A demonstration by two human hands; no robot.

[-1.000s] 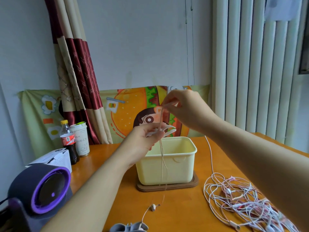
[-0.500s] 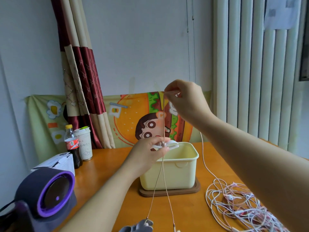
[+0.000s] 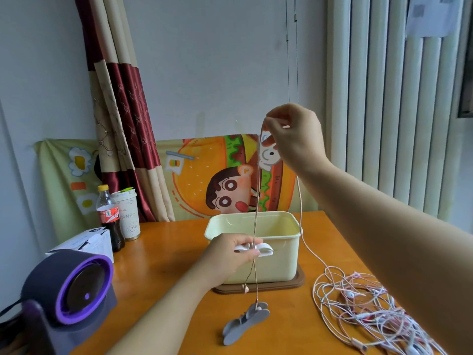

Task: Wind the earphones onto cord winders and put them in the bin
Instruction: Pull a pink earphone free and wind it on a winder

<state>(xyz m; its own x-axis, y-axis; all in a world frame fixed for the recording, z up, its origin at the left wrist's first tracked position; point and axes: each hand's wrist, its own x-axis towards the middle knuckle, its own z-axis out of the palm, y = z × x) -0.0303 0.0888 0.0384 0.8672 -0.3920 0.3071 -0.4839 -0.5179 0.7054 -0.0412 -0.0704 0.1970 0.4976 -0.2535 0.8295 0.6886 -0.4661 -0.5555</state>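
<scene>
While the left hand (image 3: 229, 254) is pinching a white bow-shaped plastic winder (image 3: 262, 250), the right hand (image 3: 294, 135) is pinching the pink earphone cord (image 3: 257, 190), stretching upright at twelve o'clock.

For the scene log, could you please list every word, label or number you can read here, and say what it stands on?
No text here can be read with certainty.
Bottle: red label, white print too blurred.
Paper cup: dark handwriting, too small to read.
White box: small dark mark, illegible.
Paper on the blinds: blurred.
</scene>
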